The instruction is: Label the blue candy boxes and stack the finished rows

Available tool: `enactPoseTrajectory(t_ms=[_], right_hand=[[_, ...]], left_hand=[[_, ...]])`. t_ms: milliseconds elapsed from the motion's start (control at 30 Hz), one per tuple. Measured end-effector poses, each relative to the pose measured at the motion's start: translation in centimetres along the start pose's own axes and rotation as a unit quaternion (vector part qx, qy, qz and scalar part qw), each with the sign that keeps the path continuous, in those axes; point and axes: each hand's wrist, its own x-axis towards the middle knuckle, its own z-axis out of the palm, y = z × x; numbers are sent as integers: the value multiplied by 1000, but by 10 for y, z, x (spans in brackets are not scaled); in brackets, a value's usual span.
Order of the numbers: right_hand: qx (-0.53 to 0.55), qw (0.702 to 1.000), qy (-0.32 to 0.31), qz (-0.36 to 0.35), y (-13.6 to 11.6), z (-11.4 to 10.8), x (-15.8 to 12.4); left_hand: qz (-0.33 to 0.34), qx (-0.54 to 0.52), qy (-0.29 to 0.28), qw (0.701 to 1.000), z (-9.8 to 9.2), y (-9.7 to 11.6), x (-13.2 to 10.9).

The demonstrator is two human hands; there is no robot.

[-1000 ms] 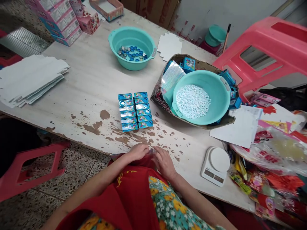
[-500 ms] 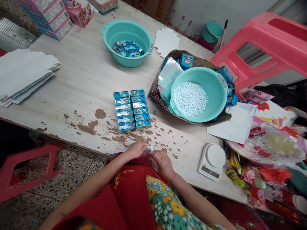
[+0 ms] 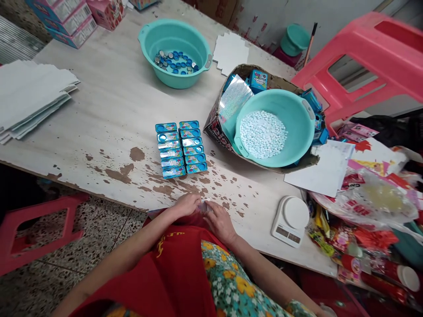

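Note:
At the front edge of the table, my left hand (image 3: 187,205) pinches a small piece of clear plastic (image 3: 202,206), which looks like a thin bag. Close by, my right hand (image 3: 220,221) has its fingers on the other side of the same plastic. Much of the plastic is hidden by the fingers and blends with the red apron (image 3: 178,259) below. Just beyond my hands stand two side-by-side columns of small blue tins (image 3: 181,149) with printed lids.
A teal basin (image 3: 180,81) with small blue and silver pieces stands at the back. Another teal basin (image 3: 297,132) of pale pellets rests on a cardboard box (image 3: 218,127). A white scale (image 3: 291,220) sits right, beside cluttered wrappers (image 3: 343,240). White sheets (image 3: 33,92) lie left.
My right hand has shifted slightly up and left, its fingers straighter over the plastic. Less of the plastic shows between my hands. The view has tilted a little.

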Motion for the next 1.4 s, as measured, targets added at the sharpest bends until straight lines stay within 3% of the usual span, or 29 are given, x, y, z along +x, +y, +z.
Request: enactPoseTrajectory(t_ms=[167,300,500,667,800,967,1067,1167,1267,1400], right_hand=[[0,998,29,52,0,0,16],[-21,999,18,32,4,9,22],[-71,997,6,1,9,13,7],[-56,998,37,-4,5,9,6],[-33,999,34,15,2,-8,7],[16,998,-11,63,3,-49,12],[96,986,-1,135,6,-78,23],[164,973,4,165,8,-99,42],[219,961,5,168,8,-107,65],[277,943,28,184,2,-96,110]], left_hand=[[31,-2,-4,999,0,-1,0],[32,1,-7,999,1,-2,1],[2,0,-8,1000,1,-2,2],[-3,-16,-2,1000,3,-6,3],[-14,2,3,1000,4,-5,5],[-46,22,1,999,5,-2,6],[-13,-64,50,997,-3,3,0],[81,-223,88,968,-18,14,-9],[108,-294,77,947,-33,27,-16],[20,-316,114,942,-60,23,-19]])
